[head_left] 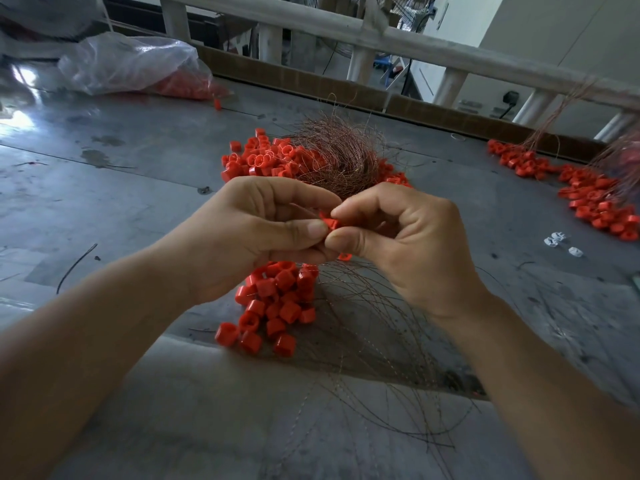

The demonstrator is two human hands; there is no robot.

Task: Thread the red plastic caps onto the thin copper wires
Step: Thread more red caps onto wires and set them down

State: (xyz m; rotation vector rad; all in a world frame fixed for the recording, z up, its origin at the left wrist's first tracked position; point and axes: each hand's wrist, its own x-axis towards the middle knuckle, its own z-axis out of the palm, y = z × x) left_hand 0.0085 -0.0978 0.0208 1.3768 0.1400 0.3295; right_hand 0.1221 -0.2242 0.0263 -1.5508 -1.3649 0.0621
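Above the near cap pile, left hand and right hand both pinch one red cap: light, rigid, likely slippery; best held by its sides.

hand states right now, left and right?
Left hand: pinches the red cap between thumb and forefinger.
Right hand: pinches the same red cap from the other side.

Grey table: red caps, copper wires, bag.
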